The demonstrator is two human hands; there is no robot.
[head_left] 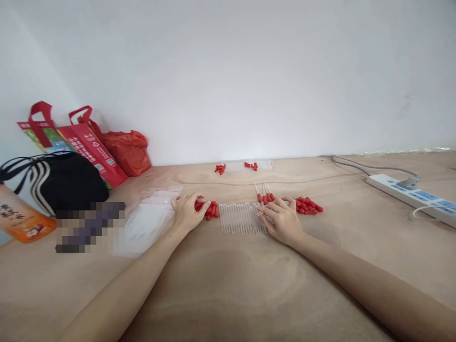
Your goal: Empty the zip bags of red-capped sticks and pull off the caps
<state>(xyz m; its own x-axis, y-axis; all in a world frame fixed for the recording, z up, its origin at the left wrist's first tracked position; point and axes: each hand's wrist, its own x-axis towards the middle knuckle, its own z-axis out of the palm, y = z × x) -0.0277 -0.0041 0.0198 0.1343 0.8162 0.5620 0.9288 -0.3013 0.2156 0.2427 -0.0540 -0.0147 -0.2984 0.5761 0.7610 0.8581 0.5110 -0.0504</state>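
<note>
My left hand [190, 211] rests at the left pile of small red rubber bulbs [213, 210], fingers curved and thumb apart; the pile is partly hidden under it. A row of thin clear glass tubes [237, 219] lies side by side in the middle. Over the right end of this row is my right hand [283, 219], fingers spread and touching the tubes. Just beyond it, several glass droppers [264, 194] have red bulbs fitted on their near ends. Right of that hand sits another pile of red bulbs [309, 206].
Farther back, a clear plastic bag [235, 166] lies with small red bulb clusters [220, 169] on it. Clear zip bags [147, 218] are stacked left. Red shopping bags [96, 152] and a black drawstring bag [74, 183] stand far left. A power strip [409, 194] with cords lies right.
</note>
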